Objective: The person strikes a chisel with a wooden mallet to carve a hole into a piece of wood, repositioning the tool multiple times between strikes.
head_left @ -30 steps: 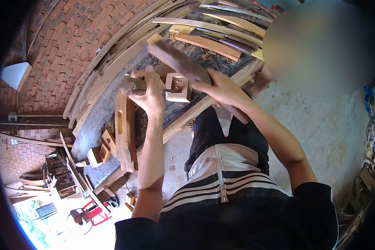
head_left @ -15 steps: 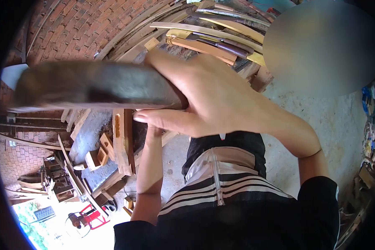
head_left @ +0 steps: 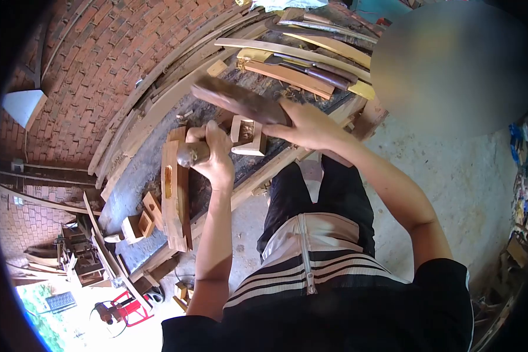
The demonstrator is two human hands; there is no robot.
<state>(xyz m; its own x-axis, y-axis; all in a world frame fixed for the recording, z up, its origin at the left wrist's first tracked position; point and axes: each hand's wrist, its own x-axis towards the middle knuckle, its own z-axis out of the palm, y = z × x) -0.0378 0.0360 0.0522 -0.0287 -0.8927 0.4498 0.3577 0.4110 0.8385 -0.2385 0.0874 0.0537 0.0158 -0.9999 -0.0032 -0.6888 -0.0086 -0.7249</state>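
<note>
My left hand [head_left: 216, 158] is closed around the round-ended handle of a chisel [head_left: 189, 154]; its blade is hidden beneath the hand. It stands over the upper end of a long wooden block [head_left: 171, 196] with a slot cut in its face. Gripped in my right hand [head_left: 311, 126] is a dark, club-like wooden mallet [head_left: 237, 101], raised and pointing up-left above the bench, slightly blurred. Below the mallet sits a small wooden block [head_left: 249, 144] with a hollow holding shavings.
On the dark workbench [head_left: 141, 176] lie a dark-handled tool [head_left: 322, 75], wooden strips [head_left: 293, 81] and small slotted blocks [head_left: 138, 227]. A brick wall [head_left: 117, 64] rises behind. Nearby, a blurred round patch [head_left: 452, 70] covers the upper right.
The mallet has dropped from close to the camera toward the bench, turning from level to slanted. My left hand and the chisel, mostly hidden before, now show.
</note>
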